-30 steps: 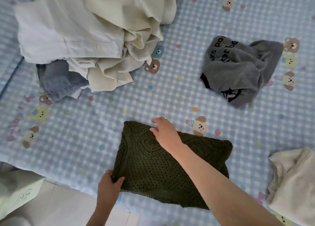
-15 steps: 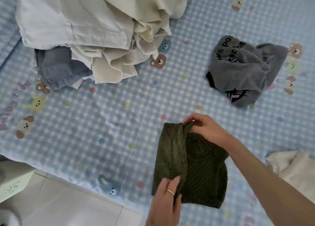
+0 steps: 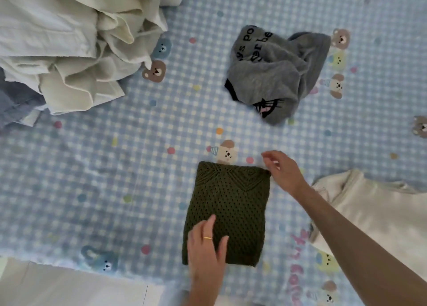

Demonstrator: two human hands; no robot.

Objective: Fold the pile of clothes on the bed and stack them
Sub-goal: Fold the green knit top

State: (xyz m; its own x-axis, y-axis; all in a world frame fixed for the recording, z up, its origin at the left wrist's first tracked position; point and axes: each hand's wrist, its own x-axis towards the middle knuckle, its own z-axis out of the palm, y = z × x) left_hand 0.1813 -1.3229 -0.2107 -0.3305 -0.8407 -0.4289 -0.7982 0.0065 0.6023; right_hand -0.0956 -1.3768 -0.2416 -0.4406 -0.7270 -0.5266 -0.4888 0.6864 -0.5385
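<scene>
- Dark green open-knit sweater (image 3: 228, 213), folded to a rectangle: near edge of the blue checked bear-print bedsheet (image 3: 115, 167), long axis running away from the person.
- Left hand (image 3: 208, 248): fingers straight, flat on near-left corner.
- Right hand (image 3: 283, 169): loosely curled, empty, at far-right corner.
- Cream folded garment (image 3: 369, 213): just right, likely stacking spot; right forearm crosses between.
- Crumpled grey lettered top (image 3: 272, 79), cream-white clothes pile (image 3: 69, 40): beyond, unfolded.

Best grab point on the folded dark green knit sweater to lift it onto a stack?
Probably take the dark green open-knit sweater by its two long side edges, one hand from each side, fingers slid underneath. It lies flat as a tall folded rectangle, so lifting one corner would likely let the layers fall open. The left hand already rests flat on the near end; the right hand is at the far right corner.
</scene>
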